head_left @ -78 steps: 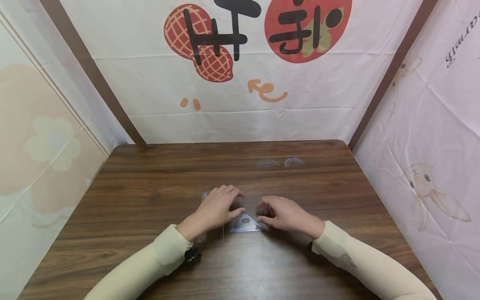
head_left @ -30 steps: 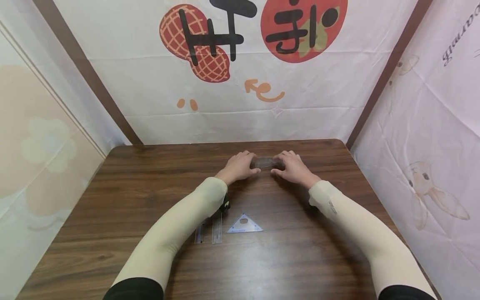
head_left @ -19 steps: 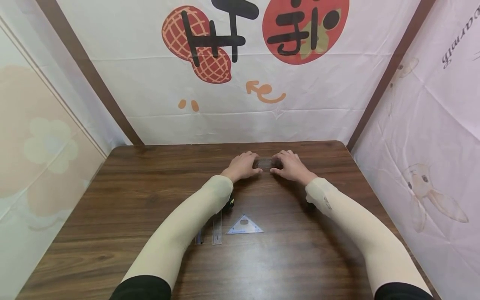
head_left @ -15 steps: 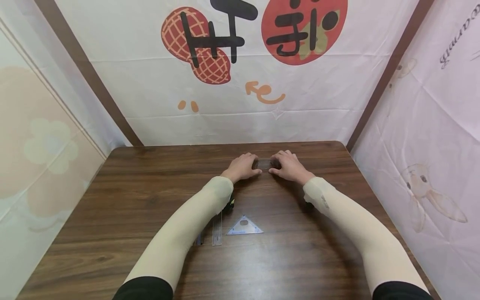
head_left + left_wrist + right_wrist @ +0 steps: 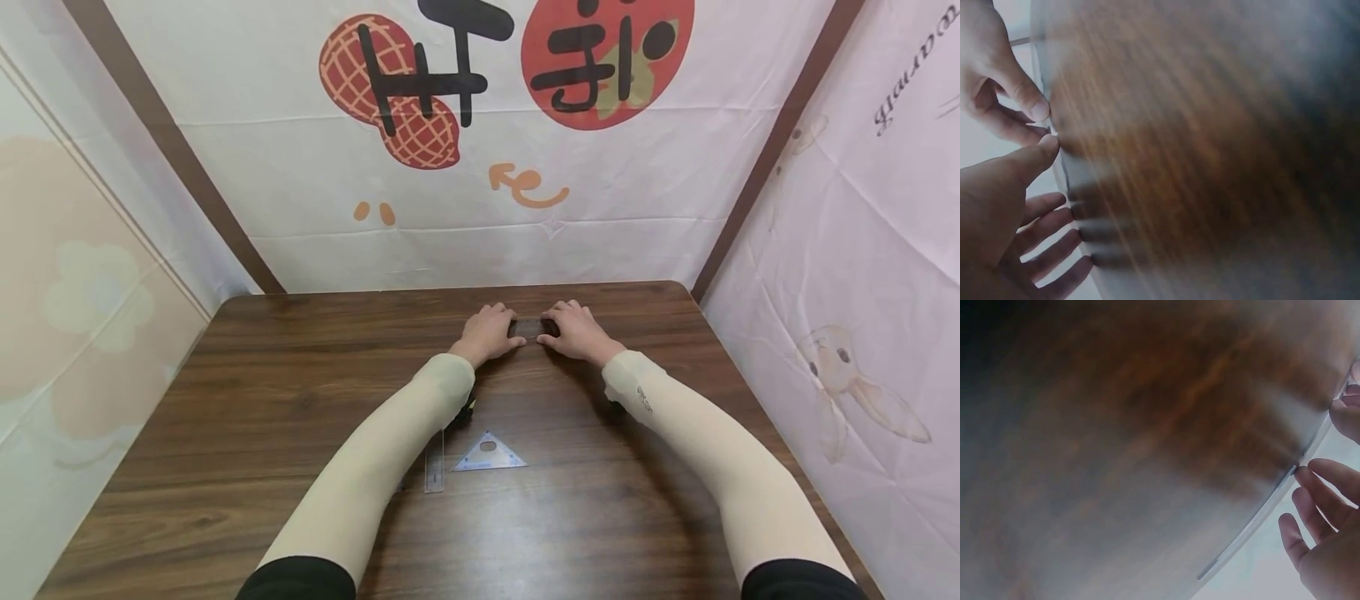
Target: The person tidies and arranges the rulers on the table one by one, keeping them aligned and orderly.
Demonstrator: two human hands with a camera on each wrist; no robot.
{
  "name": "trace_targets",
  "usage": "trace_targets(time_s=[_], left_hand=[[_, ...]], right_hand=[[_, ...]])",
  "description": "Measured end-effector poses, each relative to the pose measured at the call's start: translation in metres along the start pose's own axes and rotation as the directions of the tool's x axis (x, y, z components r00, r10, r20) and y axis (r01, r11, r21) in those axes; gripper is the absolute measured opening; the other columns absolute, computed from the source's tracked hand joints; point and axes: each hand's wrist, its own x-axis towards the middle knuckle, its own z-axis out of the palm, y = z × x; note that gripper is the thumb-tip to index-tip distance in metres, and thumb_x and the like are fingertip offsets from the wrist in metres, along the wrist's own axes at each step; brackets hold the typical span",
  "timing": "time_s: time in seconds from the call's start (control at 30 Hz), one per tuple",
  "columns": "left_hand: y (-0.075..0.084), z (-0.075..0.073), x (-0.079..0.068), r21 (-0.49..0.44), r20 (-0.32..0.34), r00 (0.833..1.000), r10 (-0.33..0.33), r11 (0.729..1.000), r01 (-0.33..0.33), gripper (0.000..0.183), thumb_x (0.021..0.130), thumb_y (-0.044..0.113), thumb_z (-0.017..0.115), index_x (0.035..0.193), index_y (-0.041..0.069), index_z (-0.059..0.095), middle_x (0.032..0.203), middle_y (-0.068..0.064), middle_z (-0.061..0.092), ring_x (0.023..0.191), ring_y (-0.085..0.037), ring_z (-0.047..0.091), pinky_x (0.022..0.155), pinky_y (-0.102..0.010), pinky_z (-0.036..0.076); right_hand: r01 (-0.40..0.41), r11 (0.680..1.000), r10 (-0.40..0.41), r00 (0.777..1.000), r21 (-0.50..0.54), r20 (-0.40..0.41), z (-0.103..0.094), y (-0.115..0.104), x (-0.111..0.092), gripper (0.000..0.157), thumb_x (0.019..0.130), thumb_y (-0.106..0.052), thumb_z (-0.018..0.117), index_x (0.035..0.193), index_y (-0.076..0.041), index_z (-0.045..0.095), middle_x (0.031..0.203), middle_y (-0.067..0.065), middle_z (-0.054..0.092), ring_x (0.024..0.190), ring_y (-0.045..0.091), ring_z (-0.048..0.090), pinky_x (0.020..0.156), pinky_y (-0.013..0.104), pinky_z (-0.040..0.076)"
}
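At the far side of the table, a clear protractor (image 5: 528,327) lies flat, partly covered at both ends by the hands. My left hand (image 5: 483,333) touches its left side, thumb towards me and fingertips beyond it. On the opposite side is my right hand (image 5: 576,332), bent in the same way. The second, purple-marked protractor is not distinguishable; the right hand covers that area. In the left wrist view, the left hand's fingers (image 5: 1054,219) are spread, tips at the tabletop. The right hand's fingers (image 5: 1310,506) are also spread in the right wrist view.
A clear triangular set square (image 5: 489,461) with blue markings lies nearer to me. Left of it is a clear ruler (image 5: 435,471), partly under the left sleeve (image 5: 390,467). Another ruler is almost wholly hidden there. Printed cloth (image 5: 480,250) hangs behind the wooden table (image 5: 600,517).
Both hands left the set square and reached to the far protractors. Since a second ago they have moved slightly closer together, and the left sleeve has come to cover the leftmost ruler.
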Motion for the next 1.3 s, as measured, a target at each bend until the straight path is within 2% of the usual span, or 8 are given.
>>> trace_targets(time_s=[0.2,0.53,0.97,1.3], left_hand=[[0.0021,0.0020,0.0009,0.025,-0.017,1.000,-0.005,1.000,0.005,0.060,0.106,0.051,0.065,0.152,0.014,0.059,0.151,-0.009,0.056,0.138,-0.031,0.053,0.112,-0.048,0.048],[0.0004,0.0073,0.0002,-0.015,-0.049,0.999,-0.017,1.000,0.016,0.050,0.107,0.044,0.067,0.147,0.014,0.065,0.142,-0.009,0.062,0.130,-0.033,0.057,0.110,-0.049,0.050],[0.0044,0.0055,0.0011,-0.061,-0.047,0.997,-0.055,0.997,0.052,0.046,0.107,0.038,0.069,0.146,0.014,0.066,0.148,-0.011,0.059,0.139,-0.036,0.053,0.115,-0.055,0.045],[0.0062,0.0022,0.0000,-0.138,-0.052,0.996,-0.079,0.988,0.071,0.043,0.106,0.034,0.071,0.143,0.013,0.068,0.149,-0.013,0.057,0.140,-0.035,0.050,0.119,-0.053,0.040]], right_hand=[[-0.015,1.000,0.015,1.000,-0.016,0.000,0.0005,-0.0016,-0.0008,0.054,0.107,-0.040,0.069,0.148,-0.005,0.064,0.149,0.017,0.058,0.137,0.037,0.049,0.113,0.056,0.038],[-0.008,1.000,0.008,1.000,0.000,-0.020,0.0050,-0.0050,-0.0047,0.048,0.107,-0.037,0.069,0.143,-0.006,0.067,0.143,0.014,0.062,0.131,0.035,0.051,0.110,0.055,0.039],[0.006,1.000,-0.005,0.999,0.012,-0.050,0.0053,-0.0063,-0.0046,0.042,0.107,-0.033,0.070,0.139,-0.005,0.071,0.140,0.013,0.064,0.130,0.035,0.053,0.106,0.053,0.041],[0.018,1.000,-0.018,0.998,0.000,-0.058,0.0051,-0.0074,-0.0037,0.040,0.107,-0.031,0.069,0.137,-0.005,0.072,0.138,0.014,0.064,0.128,0.036,0.055,0.105,0.054,0.043]])
